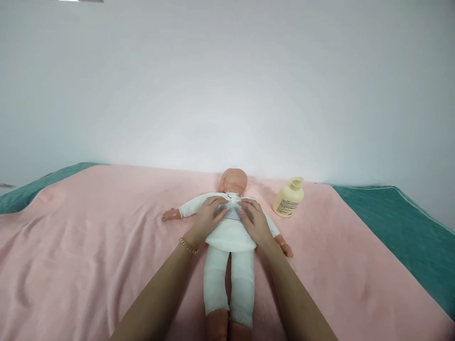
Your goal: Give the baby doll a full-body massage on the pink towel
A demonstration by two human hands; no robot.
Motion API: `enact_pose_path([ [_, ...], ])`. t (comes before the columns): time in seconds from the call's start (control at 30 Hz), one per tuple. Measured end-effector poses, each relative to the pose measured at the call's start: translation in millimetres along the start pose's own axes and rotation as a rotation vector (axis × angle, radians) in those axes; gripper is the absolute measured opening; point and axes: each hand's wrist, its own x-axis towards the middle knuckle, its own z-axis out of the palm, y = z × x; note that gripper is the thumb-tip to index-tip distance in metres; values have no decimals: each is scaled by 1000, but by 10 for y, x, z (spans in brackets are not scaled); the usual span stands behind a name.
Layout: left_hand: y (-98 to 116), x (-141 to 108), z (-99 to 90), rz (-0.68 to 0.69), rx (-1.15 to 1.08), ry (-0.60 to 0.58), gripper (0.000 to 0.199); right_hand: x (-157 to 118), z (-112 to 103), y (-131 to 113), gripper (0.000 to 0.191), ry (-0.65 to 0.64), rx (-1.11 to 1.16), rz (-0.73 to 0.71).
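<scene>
A baby doll (231, 237) in white clothing lies on a pink blanket (142, 199), its head toward the wall and its arms spread out. The back of its bald head seems to face up. My left hand (209, 217) rests on the left side of the doll's upper body, fingers spread and flat. On the right side my right hand (256, 221) lies the same way, fingers extended. Both sets of fingertips touch a greyish, shiny patch on the white cloth, with a small gap between the hands. A bracelet circles my left wrist.
A pale yellow pump bottle (288, 199) stands on the blanket to the right of the doll's head. Green cloth (401, 227) shows at both sides of the blanket. Behind it rises a plain pale wall (227, 85).
</scene>
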Motion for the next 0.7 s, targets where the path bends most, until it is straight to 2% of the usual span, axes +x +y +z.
enact_pose_path([
  [0.1,-29,-9,27,-3,22,-58,33,9,47,56,34,-84,-11,-4],
  [0.27,-40,0,41,-68,21,-170,35,54,74,74,35,-192,-79,43],
  [0.4,-36,3,51,-70,30,-165,34,67,76,57,34,-200,-119,43],
  [0.57,-80,-23,114,-44,65,-92,36,36,80,32,38,-171,-135,-7],
  [0.7,-136,-33,147,-38,85,-114,39,32,84,23,42,-190,-154,-14],
])
